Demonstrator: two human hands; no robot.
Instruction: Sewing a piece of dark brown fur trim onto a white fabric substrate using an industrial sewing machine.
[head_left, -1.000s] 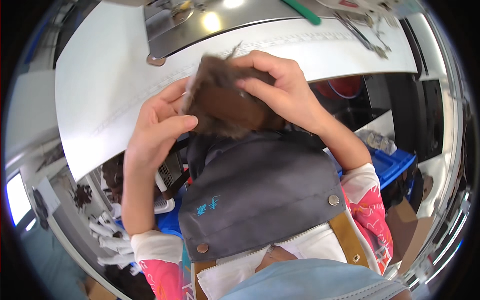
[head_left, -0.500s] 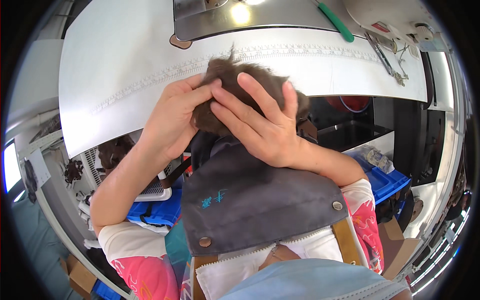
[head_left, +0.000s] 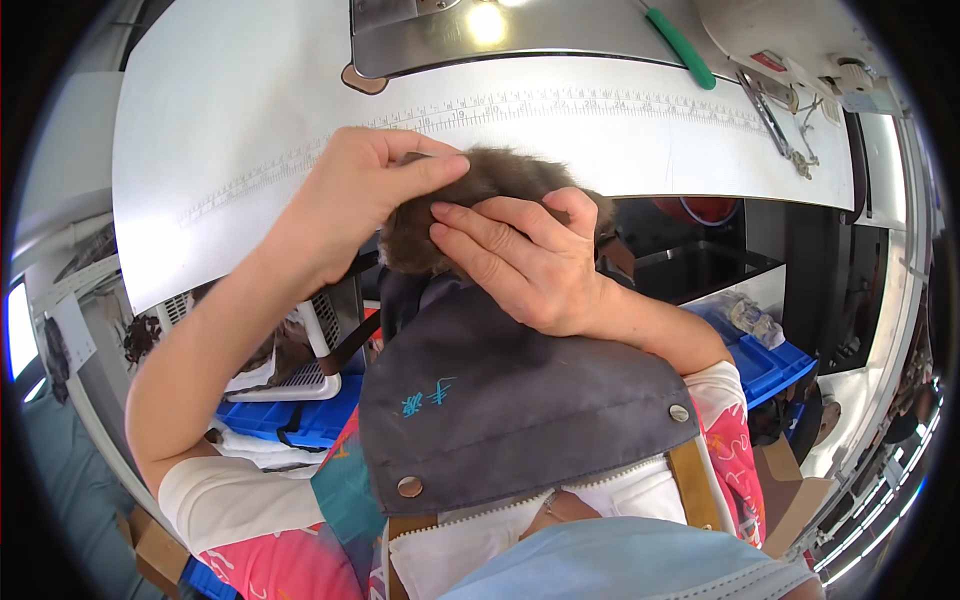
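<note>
A piece of brown fur (head_left: 500, 170) is bunched up between my hands, over the front edge of the white tabletop. My left hand (head_left: 365, 185) is at its upper left, with thumb and forefinger pinched together against the fur's upper edge. Across the near face of the fur lies my right hand (head_left: 545, 260), fingers bent and pressing into it, the fingertips pointing left. The fur's far side and underside are hidden. Below it hangs a dark grey apron flap (head_left: 520, 410) with two round snaps.
A metal machine plate (head_left: 560, 35) lies at the back of the white tabletop (head_left: 220, 130), which has a printed ruler scale. A green-handled tool (head_left: 680, 48) and metal tweezers (head_left: 768, 115) lie at the right. Under the table are a white basket (head_left: 325, 335) and blue bins (head_left: 765, 370).
My left hand has moved up, its elbow swinging outward to the left. My right fingers have closed in from a wider spread, and the fur's upper edge sits lower.
</note>
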